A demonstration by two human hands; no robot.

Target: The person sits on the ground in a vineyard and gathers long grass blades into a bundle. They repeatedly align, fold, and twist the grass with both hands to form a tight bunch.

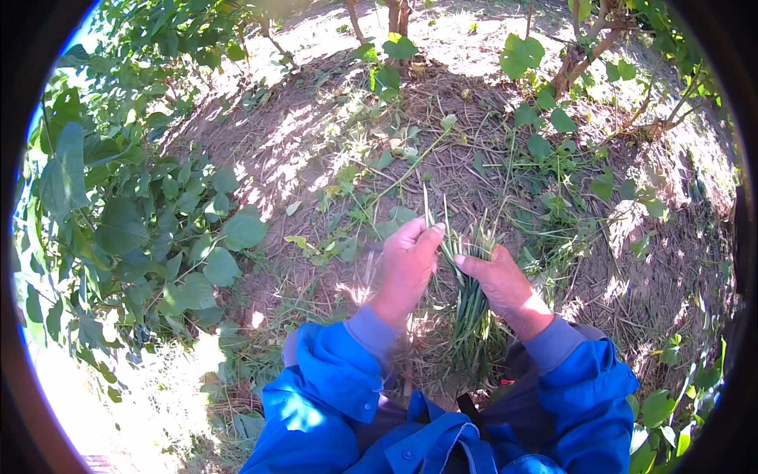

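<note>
A bundle of long, thin green blades, like grass or chives, hangs in front of my body with its tips pointing up. My right hand is closed around the bundle near its upper end, the thumb lying across the front. To its left, my left hand pinches a few blades between thumb and fingers, and their narrow tips stick up past it. The lower ends of the bundle trail down between my blue-sleeved forearms. My fingers hide part of the blades.
Broad-leafed bushes crowd the left side. Woody stems rise at the far right, and more trunks stand at the far middle. Low weeds and dry stalks cover the brown soil. Leaves also grow at the near right.
</note>
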